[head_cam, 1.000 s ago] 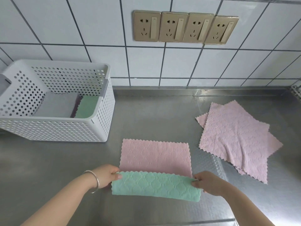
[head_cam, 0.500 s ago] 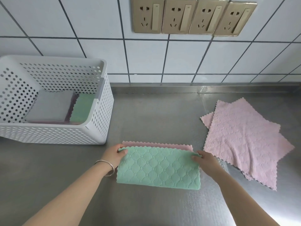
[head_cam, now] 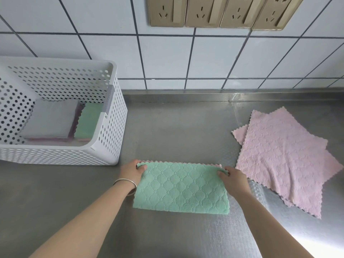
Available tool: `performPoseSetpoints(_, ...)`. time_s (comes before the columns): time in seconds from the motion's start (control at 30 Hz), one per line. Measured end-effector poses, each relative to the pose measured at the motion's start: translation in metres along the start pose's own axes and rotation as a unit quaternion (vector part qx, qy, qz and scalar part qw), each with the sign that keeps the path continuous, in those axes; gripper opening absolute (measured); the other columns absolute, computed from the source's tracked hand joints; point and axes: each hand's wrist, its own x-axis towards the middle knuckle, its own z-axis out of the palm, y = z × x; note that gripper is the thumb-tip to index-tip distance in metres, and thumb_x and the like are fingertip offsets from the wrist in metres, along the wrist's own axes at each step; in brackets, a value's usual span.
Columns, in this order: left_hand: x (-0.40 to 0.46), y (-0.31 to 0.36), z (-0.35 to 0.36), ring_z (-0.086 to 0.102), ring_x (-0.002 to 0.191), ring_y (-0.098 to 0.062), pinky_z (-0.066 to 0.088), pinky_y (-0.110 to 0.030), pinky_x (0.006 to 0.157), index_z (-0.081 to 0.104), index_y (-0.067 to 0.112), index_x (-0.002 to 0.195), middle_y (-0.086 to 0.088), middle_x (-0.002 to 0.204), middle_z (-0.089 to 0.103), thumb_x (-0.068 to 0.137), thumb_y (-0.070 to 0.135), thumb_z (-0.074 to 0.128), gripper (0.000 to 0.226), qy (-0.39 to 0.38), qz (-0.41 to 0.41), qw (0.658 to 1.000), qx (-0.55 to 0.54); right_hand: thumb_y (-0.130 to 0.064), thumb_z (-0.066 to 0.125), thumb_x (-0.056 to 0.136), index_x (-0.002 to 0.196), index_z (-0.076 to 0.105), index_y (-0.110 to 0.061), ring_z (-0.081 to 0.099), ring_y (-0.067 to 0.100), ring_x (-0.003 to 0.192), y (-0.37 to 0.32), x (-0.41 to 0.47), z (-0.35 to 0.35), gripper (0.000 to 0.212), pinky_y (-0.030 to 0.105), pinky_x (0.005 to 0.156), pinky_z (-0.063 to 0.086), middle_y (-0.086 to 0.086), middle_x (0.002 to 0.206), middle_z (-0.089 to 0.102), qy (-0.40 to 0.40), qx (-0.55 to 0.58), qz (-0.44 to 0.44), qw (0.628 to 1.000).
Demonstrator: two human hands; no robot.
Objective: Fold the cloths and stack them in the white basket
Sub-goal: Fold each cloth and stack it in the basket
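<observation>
Reaching forward from the bottom of the view, both forearms angle inward toward the green cloth [head_cam: 181, 189], which lies folded in half on the steel counter [head_cam: 176, 131] with its doubled edge nearest the person. The left hand [head_cam: 131, 172], with a metal bangle [head_cam: 126, 185] at the wrist, pinches the far left corner, thumb on top of the fabric; the right hand [head_cam: 233, 180] pinches the far right corner the same way. The hands are held apart, one at each end of the far edge, which looks like a way to line up the top layer with the one beneath, where a thin pink scalloped strip shows just past the green. By that reading the first fold is being squared off and a second fold is probably needed before the cloth fits the stack. To the right, near but not touching, the pink cloths [head_cam: 283, 159] lie unfolded and overlapping, at least two, apparently waiting their turn. Farther back on the left stands the white basket [head_cam: 113, 131], against the tiled wall [head_cam: 167, 56], with a folded grey cloth [head_cam: 50, 119] and a folded green one [head_cam: 86, 121] side by side inside, on top of other layers. Gold wall sockets [head_cam: 223, 12] sit above.
</observation>
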Motion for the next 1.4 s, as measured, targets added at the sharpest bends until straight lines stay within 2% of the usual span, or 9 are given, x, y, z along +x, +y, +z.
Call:
performPoseSetpoints(0.47,0.005,0.006,0.003,0.047,0.075,-0.021,0.034,-0.026,0.066,0.054,0.006,0.100,-0.009,0.087,0.055,0.094,0.034,0.048,0.029,0.016,-0.030,0.999,0.032,-0.032,0.055,0.091,0.061,0.042,-0.013,0.039,0.015,0.052,-0.003,0.008,0.007,0.038,0.026,0.048,0.025,0.001,0.057,0.044,0.037,0.000,0.057,0.998)
performPoseSetpoints(0.63,-0.005,-0.003,0.008,0.057,0.096,-0.027,0.040,-0.030,0.078,0.053,0.010,0.113,-0.007,0.102,0.061,0.093,0.035,0.050,0.031,0.097,-0.054,0.983,-0.148,-0.037,0.055,0.090,0.112,0.051,-0.014,0.053,0.020,0.082,-0.005,0.000,0.006,0.032,0.029,0.066,0.041,0.002,0.097,0.056,0.043,0.092,0.081,0.992)
performPoseSetpoints(0.77,-0.026,-0.017,0.012,0.058,0.095,-0.024,0.039,-0.027,0.078,0.056,0.026,0.108,-0.005,0.099,0.062,0.090,0.014,0.055,0.022,0.074,0.023,0.976,-0.205,-0.017,0.058,0.084,0.104,0.045,-0.014,0.057,0.023,0.084,0.000,-0.009,0.006,0.024,0.032,0.069,0.046,0.002,0.092,0.056,0.051,0.109,0.077,0.990)
performPoseSetpoints(0.93,-0.024,-0.029,0.019,0.048,0.100,-0.009,0.033,-0.018,0.091,0.061,0.018,0.119,0.003,0.122,0.053,0.084,0.011,0.062,0.036,0.036,0.097,0.990,-0.099,-0.007,0.055,0.084,0.088,0.047,-0.010,0.047,0.018,0.065,0.005,-0.012,0.014,0.009,0.034,0.062,0.044,0.001,0.072,0.049,0.082,0.082,0.050,0.992)
performPoseSetpoints(1.07,-0.026,-0.034,0.027,0.044,0.119,-0.016,0.031,-0.021,0.102,0.052,0.017,0.129,-0.001,0.134,0.040,0.080,0.021,0.068,0.051,0.028,0.126,0.992,-0.012,-0.011,0.056,0.086,0.092,0.051,-0.010,0.050,0.019,0.076,0.002,-0.017,0.023,0.008,0.034,0.068,0.045,0.003,0.084,0.053,0.128,-0.010,0.021,0.992)
performPoseSetpoints(1.17,-0.036,-0.036,0.040,0.038,0.124,-0.024,0.035,-0.042,0.104,0.054,0.016,0.125,-0.008,0.138,0.040,0.079,0.036,0.057,0.050,0.129,0.185,0.966,0.129,-0.014,0.070,0.072,0.100,0.060,-0.014,0.055,0.023,0.088,-0.002,-0.026,0.043,0.030,0.035,0.074,0.049,0.006,0.100,0.058,0.210,-0.177,-0.113,0.955)
performPoseSetpoints(1.23,-0.045,-0.031,0.052,0.023,0.138,-0.024,0.020,-0.047,0.109,0.044,0.021,0.132,-0.006,0.147,0.035,0.078,0.042,0.042,0.058,0.125,0.239,0.940,0.209,-0.024,0.065,0.071,0.107,0.059,-0.019,0.060,0.023,0.097,-0.013,-0.039,0.063,0.037,0.038,0.079,0.052,0.005,0.109,0.063,0.206,-0.205,-0.215,0.932)
performPoseSetpoints(1.3,-0.051,-0.025,0.070,0.006,0.145,-0.022,0.009,-0.050,0.112,0.033,0.026,0.139,0.002,0.154,0.024,0.085,0.047,0.034,0.058,0.102,0.297,0.914,0.258,-0.034,0.045,0.077,0.121,0.049,-0.023,0.049,0.023,0.119,-0.022,-0.053,0.085,0.045,0.040,0.100,0.038,0.004,0.127,0.059,0.146,-0.215,-0.283,0.923)
performPoseSetpoints(1.4,-0.051,-0.022,0.087,0.013,0.143,-0.028,0.010,-0.052,0.111,0.028,0.030,0.144,0.003,0.155,0.017,0.095,0.054,0.011,0.057,0.069,0.293,0.906,0.299,-0.042,0.032,0.090,0.137,0.038,-0.025,0.023,0.024,0.138,-0.023,-0.061,0.107,0.050,0.039,0.111,0.010,0.001,0.145,0.042,0.083,-0.247,-0.287,0.922)
